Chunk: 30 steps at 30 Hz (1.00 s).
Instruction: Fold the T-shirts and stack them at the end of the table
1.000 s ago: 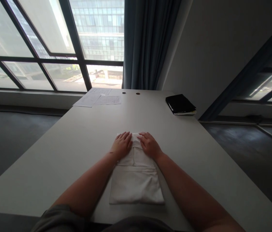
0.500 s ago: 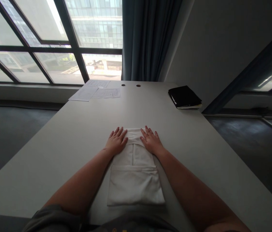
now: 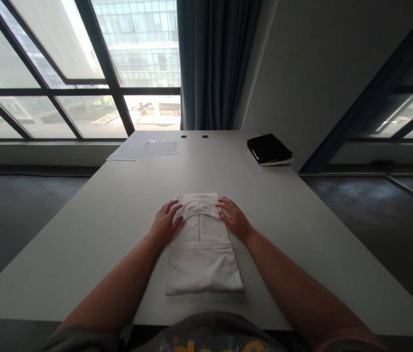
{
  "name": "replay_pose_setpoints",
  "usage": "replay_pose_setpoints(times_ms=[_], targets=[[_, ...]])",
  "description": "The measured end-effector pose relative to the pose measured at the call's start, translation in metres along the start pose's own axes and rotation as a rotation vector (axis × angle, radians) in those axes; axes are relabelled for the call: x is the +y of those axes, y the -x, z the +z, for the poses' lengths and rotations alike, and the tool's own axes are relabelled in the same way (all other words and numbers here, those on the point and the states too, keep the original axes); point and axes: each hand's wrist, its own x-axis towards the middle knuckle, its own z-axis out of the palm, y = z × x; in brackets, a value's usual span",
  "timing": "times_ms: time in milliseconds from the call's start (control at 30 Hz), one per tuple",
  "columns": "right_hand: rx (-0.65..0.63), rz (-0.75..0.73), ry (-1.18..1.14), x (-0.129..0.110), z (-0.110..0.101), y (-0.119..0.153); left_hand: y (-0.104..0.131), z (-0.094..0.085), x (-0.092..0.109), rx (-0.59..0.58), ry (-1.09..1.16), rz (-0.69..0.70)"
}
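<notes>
Left fingers [image 3: 172,210] and right fingers [image 3: 229,206] have drawn apart.

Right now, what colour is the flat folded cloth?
White; the flat folded cloth shows best in head view.

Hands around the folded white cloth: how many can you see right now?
2. The left hand is at the cloth's left side, toward its far end; the right hand is opposite, at its right side. No other hand shows.
</notes>
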Motion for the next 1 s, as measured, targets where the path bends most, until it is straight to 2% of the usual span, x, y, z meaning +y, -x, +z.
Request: replay_pose_setpoints(times_ms=[33, 133, 200, 267, 333, 400, 500, 633, 833, 900, 1000], targets=[[-0.053, -0.054, -0.032, -0.01, -0.006, 0.012, 0.016, -0.008, 0.007, -0.015, -0.022, 0.045], [-0.319, -0.237, -0.059, -0.047, -0.02, 0.051, 0.069, -0.033, 0.03, -0.083, -0.036, 0.184], [-0.463, -0.31, -0.038, -0.069, -0.026, 0.074, 0.099, -0.046, 0.045, -0.188, 0.004, 0.289], [-0.553, -0.339, -0.017, -0.084, -0.028, 0.091, 0.119, -0.054, 0.055, -0.307, 0.041, 0.375], [-0.598, -0.337, -0.004, -0.089, -0.028, 0.102, 0.129, -0.056, 0.061, -0.356, 0.05, 0.383], [-0.586, -0.318, 0.0, -0.087, -0.026, 0.109, 0.133, -0.054, 0.063, -0.311, 0.043, 0.321], [-0.478, -0.271, -0.037, -0.082, -0.024, 0.117, 0.133, -0.048, 0.06, -0.22, 0.051, 0.263], [-0.367, -0.228, -0.107, -0.083, -0.024, 0.129, 0.133, -0.046, 0.058, -0.204, 0.062, 0.292], [-0.232, -0.214, -0.031, -0.09, -0.029, 0.145, 0.131, -0.048, 0.064, -0.198, 0.051, 0.256], [-0.236, -0.22, 0.013, -0.097, -0.026, 0.146, 0.13, -0.044, 0.07, -0.164, 0.045, 0.273], [-0.311, -0.26, 0.08, -0.115, -0.012, 0.144, 0.127, -0.033, 0.078, -0.117, 0.036, 0.313]])
